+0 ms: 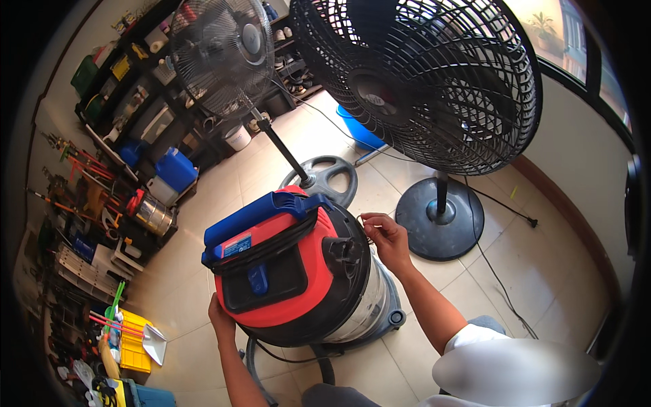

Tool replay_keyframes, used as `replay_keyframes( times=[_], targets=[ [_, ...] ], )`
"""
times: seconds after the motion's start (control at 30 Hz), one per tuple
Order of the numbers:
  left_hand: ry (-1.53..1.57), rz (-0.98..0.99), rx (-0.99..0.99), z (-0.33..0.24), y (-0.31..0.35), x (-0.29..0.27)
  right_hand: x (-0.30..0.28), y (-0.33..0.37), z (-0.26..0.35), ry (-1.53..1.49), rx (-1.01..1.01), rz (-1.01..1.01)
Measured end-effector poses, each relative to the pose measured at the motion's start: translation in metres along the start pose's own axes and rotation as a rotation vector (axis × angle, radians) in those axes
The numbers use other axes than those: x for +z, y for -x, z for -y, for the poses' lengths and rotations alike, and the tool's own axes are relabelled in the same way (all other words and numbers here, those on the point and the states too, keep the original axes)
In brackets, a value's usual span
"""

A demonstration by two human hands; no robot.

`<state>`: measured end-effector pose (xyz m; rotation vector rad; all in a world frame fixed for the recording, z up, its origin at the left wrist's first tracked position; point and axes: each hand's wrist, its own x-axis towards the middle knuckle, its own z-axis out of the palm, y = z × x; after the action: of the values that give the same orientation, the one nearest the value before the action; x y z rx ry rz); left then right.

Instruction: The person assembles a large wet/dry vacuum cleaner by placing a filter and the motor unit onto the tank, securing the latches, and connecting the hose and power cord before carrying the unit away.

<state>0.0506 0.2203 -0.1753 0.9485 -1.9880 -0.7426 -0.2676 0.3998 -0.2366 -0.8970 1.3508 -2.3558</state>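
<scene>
A canister vacuum cleaner [291, 264] stands in front of me, with a red and black top, a blue handle [254, 220] and a clear drum [363, 308]. Its black power cord [274, 247] is wound round the top beneath the handle. At the rim on the right side, my right hand [388, 239] is closed, thumb and fingers pinching a thin metal latch [365, 226]. My left hand [222, 319] rests against the left side of the top; its fingers are hidden behind the vacuum. A black hose [324, 366] curves on the floor below.
Two pedestal fans stand beyond the vacuum: a large black one [413, 88] at right and a smaller one [230, 54] at left. A loose cord with a plug [532, 222] lies on the tiles. Loaded shelves [129, 88] and a yellow dustpan bin [135, 342] line the left side.
</scene>
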Motion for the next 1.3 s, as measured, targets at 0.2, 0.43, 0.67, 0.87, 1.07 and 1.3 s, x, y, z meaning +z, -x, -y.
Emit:
replay_keyframes(
  times=[0.2, 0.43, 0.67, 0.87, 1.07, 1.3],
  targets=[
    [0.078, -0.026, -0.045, 0.011, -0.002, 0.0, -0.011, -0.011, 0.005, 0.038, -0.033, 0.048],
    [0.072, -0.007, 0.022, 0.016, -0.002, 0.005, -0.021, -0.005, -0.018, -0.125, 0.099, 0.245],
    [0.21, -0.017, -0.029, 0.028, -0.003, 0.0, -0.018, -0.005, -0.016, -0.26, 0.044, 0.203],
    [-0.032, -0.021, 0.069, 0.019, -0.001, 0.005, -0.012, -0.005, -0.028, -0.182, -0.012, 0.052],
    [-0.052, -0.027, 0.019, 0.018, -0.007, 0.014, -0.018, -0.017, -0.032, -0.534, 0.022, -0.165],
    [-0.056, -0.073, -0.068, 0.041, -0.011, 0.007, -0.032, -0.033, 0.003, 0.337, -0.3, 0.327]
  ],
)
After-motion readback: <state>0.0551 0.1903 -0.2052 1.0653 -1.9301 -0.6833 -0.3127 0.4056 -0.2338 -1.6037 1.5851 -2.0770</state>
